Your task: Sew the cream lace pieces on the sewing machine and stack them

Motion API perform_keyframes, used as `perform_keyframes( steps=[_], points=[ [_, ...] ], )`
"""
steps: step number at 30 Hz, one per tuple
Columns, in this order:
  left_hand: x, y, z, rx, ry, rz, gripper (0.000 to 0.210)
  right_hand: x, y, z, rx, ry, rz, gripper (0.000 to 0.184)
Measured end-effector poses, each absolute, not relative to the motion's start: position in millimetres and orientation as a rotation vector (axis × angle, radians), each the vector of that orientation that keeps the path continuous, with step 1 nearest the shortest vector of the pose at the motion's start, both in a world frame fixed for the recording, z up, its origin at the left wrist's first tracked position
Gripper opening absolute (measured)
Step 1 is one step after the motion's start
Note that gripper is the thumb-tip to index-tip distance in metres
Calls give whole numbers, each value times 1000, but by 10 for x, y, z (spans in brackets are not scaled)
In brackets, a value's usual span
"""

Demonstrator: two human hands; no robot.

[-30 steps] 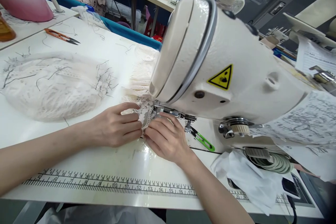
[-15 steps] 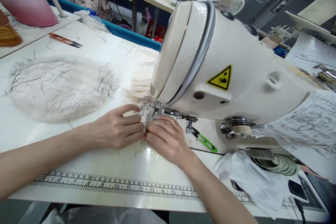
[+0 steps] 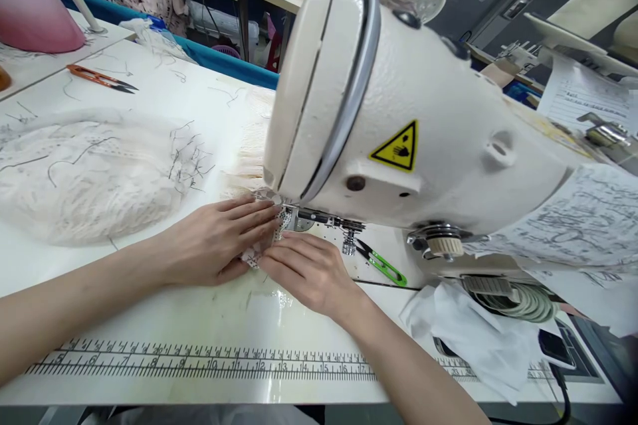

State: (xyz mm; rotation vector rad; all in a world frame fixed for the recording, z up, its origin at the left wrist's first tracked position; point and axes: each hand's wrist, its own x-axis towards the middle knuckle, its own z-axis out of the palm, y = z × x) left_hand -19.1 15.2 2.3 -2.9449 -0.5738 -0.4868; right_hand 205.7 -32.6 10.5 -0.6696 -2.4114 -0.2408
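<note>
White lace fabric (image 3: 252, 257) runs under the presser foot of a sewing machine (image 3: 329, 106), and its gathered cream part (image 3: 252, 139) spreads out behind. My left hand (image 3: 219, 239) lies flat on the lace with its fingers stretched toward the needle area. At the lace's near edge, my right hand (image 3: 309, 269) has its fingers bent and pressed together on the fabric; its thumb is hidden beneath. Green thread snips (image 3: 383, 264) rest on the machine bed, just right of the right hand. The needle itself is hidden behind the machine head and fingers.
A heap of pale lace (image 3: 100, 179) with loose dark threads lies on the left. Orange thread snips (image 3: 100, 78) are behind it, near a pink rounded object (image 3: 37, 3). A printed ruler (image 3: 199, 364) follows the front edge. White cloth (image 3: 478, 339) and a phone-like device (image 3: 555, 347) sit at right.
My left hand has gone from curled fingers at the lace to lying flat over it. The right hand keeps at the lace edge. The whole view has shifted slightly, moving things leftward.
</note>
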Motion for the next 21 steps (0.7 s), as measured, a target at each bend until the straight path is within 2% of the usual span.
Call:
perform_keyframes(
  steps=[21],
  points=[
    [-176, 194, 59, -2871, -591, -491, 55, 2057, -317, 42, -648, -2380, -308, 16]
  ],
)
